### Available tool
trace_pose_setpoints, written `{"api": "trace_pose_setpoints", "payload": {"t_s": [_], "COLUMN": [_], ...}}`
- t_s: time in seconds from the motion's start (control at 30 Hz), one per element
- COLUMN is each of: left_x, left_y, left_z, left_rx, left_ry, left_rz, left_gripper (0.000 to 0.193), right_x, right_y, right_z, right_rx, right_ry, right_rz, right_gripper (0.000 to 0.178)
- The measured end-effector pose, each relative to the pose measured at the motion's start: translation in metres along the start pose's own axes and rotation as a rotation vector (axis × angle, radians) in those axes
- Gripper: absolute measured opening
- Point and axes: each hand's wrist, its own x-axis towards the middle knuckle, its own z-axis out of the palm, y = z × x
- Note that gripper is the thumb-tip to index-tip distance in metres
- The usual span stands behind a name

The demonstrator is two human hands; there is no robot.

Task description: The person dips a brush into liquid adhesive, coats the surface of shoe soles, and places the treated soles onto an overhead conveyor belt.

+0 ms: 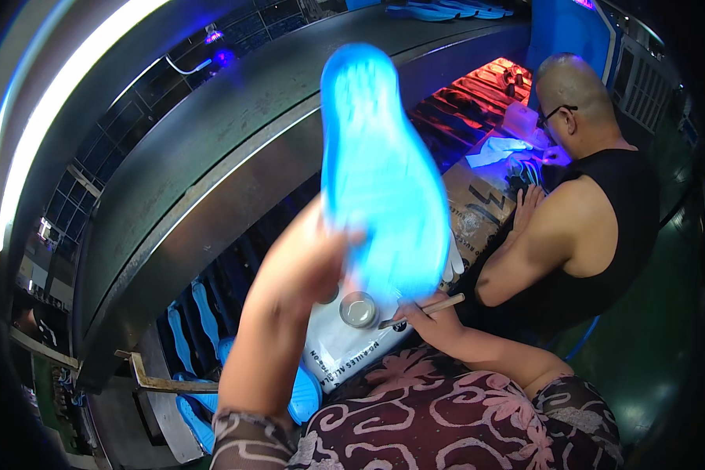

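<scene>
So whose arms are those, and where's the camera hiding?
There's no robot here, just a person. The camera sits on their head, looking down, and its wide lens makes straight things bend. Their left hand holds a bright blue shoe sole. Their right hand, by the sole's lower end, holds a wooden-handled brush. A small round pot stands on a white printed covering. Beyond is a long, dark machine; a co-worker sits off to the right.

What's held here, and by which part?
The left hand grips a blue sole by its left edge; the right hand a slim tool by its wooden handle. Whether that hand touches the sole is unclear.
</scene>
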Motion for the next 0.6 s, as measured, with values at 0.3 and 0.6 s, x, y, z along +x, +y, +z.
{"api": "trace_pose_setpoints", "payload": {"t_s": [0.3, 0.6], "left_x": [0.147, -0.148], "left_y": [0.019, -0.158], "left_z": [0.052, -0.119], "left_rx": [-0.64, 0.638], "left_ry": [0.107, 0.602], "left_rz": [0.154, -0.221], "left_gripper": [0.042, 0.039], "right_x": [0.008, -0.01], "right_y": [0.023, 0.026], "right_z": [-0.02, -0.002], "right_rx": [0.115, 0.205], "right_ry": [0.005, -0.103], "right_rz": [0.087, 0.255], "right_gripper": [0.031, 0.031]}}
